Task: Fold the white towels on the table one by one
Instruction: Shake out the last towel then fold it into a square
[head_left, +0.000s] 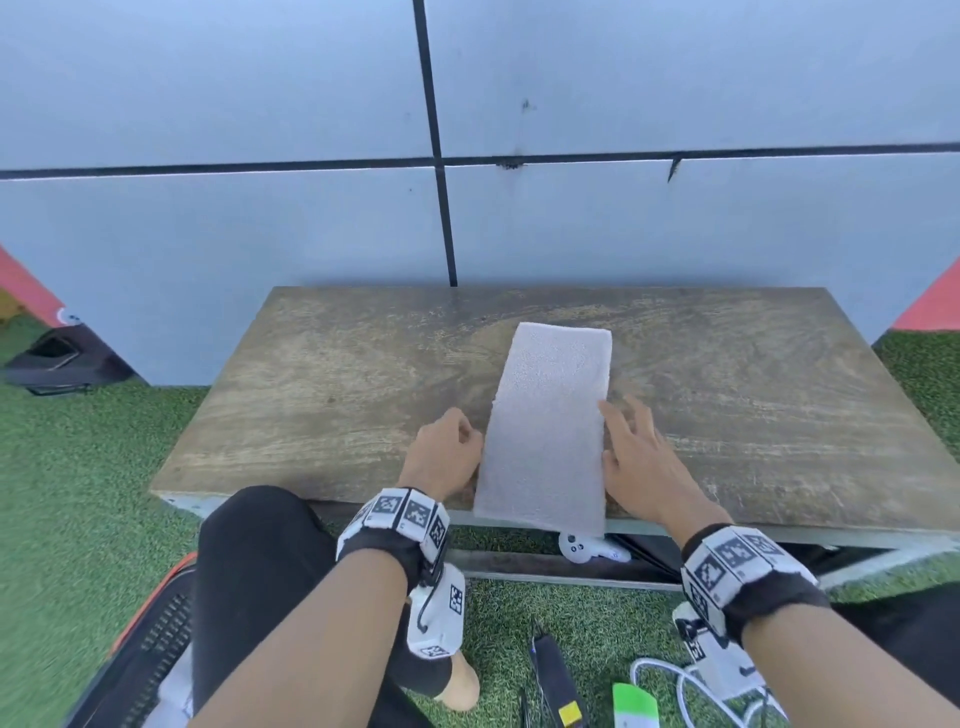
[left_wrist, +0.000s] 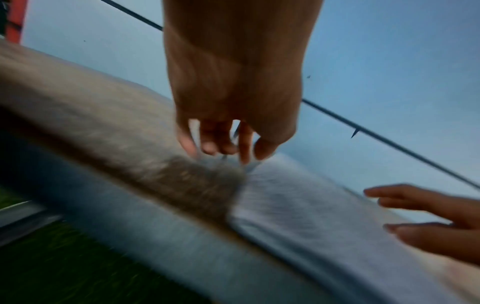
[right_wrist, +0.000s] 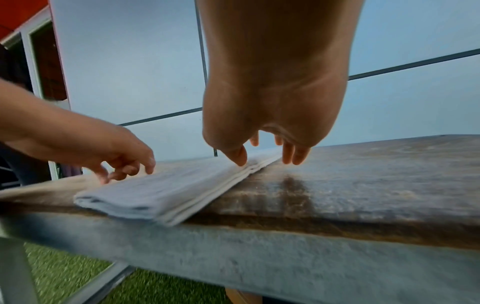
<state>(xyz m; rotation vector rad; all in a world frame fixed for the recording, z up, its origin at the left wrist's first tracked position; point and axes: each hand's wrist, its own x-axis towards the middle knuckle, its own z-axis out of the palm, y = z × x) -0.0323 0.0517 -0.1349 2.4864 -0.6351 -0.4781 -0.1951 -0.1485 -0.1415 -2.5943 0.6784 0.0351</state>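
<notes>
White terry between both hands: the towel lies as a long narrow strip on the table, already folded lengthwise, w/ stacked layers showing along its right edge in the right wrist view. Left hand sits just beside the strip's left edge, fingers loosely curled, holding nothing as far as I can tell; left wrist view is blurred, tips look to be at or on the cloth edge. Right hand is spread fairly wide, fingers straight, thumb tip down on the layered edge, other fingers just beside it on the wood. Outward: strip runs from mid-table toward the person, near end hanging a touch over the front edge. No other towels in view on the top. Below, green turf, a white controller under the table edge, cables.

Step, I'd judge: squaring the long fold, pre cross-fold. Next calls for pinching both corners of one end and bringing it onto the other end, edges matched, layers kept from sliding.
</notes>
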